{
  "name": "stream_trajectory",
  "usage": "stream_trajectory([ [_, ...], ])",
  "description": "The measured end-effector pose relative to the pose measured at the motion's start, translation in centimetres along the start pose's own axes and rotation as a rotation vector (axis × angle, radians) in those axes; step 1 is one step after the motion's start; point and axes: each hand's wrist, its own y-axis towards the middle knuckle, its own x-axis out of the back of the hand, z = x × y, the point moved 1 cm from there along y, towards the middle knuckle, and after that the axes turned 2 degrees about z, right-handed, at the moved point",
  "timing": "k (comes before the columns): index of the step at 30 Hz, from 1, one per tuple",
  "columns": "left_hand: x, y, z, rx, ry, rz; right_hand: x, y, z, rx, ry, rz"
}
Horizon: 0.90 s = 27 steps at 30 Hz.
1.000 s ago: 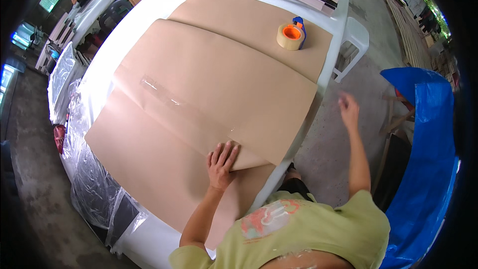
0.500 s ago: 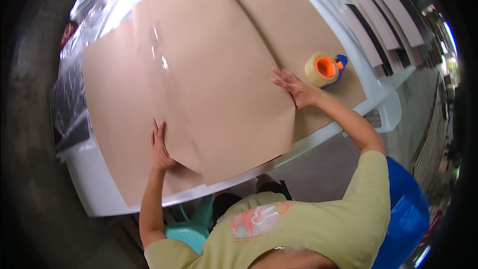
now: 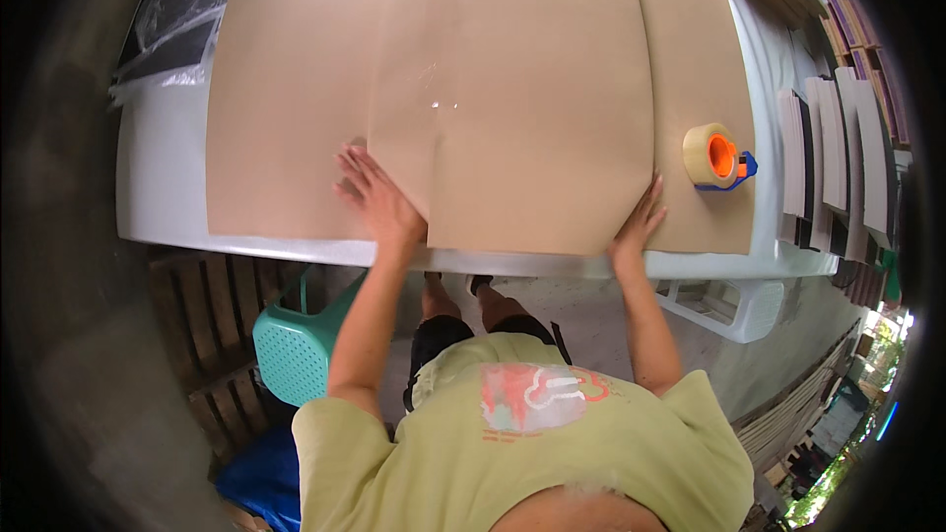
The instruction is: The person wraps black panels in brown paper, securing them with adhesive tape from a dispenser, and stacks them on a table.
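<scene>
Large brown kraft paper [image 3: 532, 138] covers the table, with overlapping panels and a strip of clear tape [image 3: 445, 69] running along a seam. My left hand [image 3: 379, 202] lies on the left panel with its fingers spread, its wrist beside the lifted paper edge. At the right fold, my right hand [image 3: 639, 225] rests with outstretched fingers along the edge of the middle panel. A tape dispenser [image 3: 717, 158] with a wide roll of clear tape, an orange hub and a blue frame sits on the paper to the right of that hand.
White table edge [image 3: 512, 262] runs just in front of me. Stacks of white and black boards [image 3: 833, 158] stand at the right. Plastic-wrapped dark goods [image 3: 177, 15] lie far left. A teal stool [image 3: 296, 345] and a white stool [image 3: 739, 310] are below the table edge.
My view has turned, so the table now runs level across it. My left hand has slid toward the seam, and my right hand has come back near the paper's front edge.
</scene>
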Motion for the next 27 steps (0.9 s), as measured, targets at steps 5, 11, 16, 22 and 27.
stream_trajectory([
  [5,1.7,-9.3,-9.1,-0.378,-0.187,0.202,-1.4,-7.2,5.6,0.381,0.162,0.311],
  [11,9.5,-10.0,-1.4,0.027,-1.036,0.214,4.9,-9.0,-0.5,-0.058,1.231,0.287],
  [16,7.2,3.6,2.3,0.633,-1.396,0.443,3.1,4.6,-2.5,-0.466,1.562,0.245],
  [22,0.5,6.5,2.1,0.553,-1.193,0.296,0.7,3.9,-1.9,-0.443,1.724,0.264],
  [27,2.0,1.2,-0.2,0.289,-1.013,0.226,4.2,-7.6,3.9,-0.363,1.551,0.437],
])
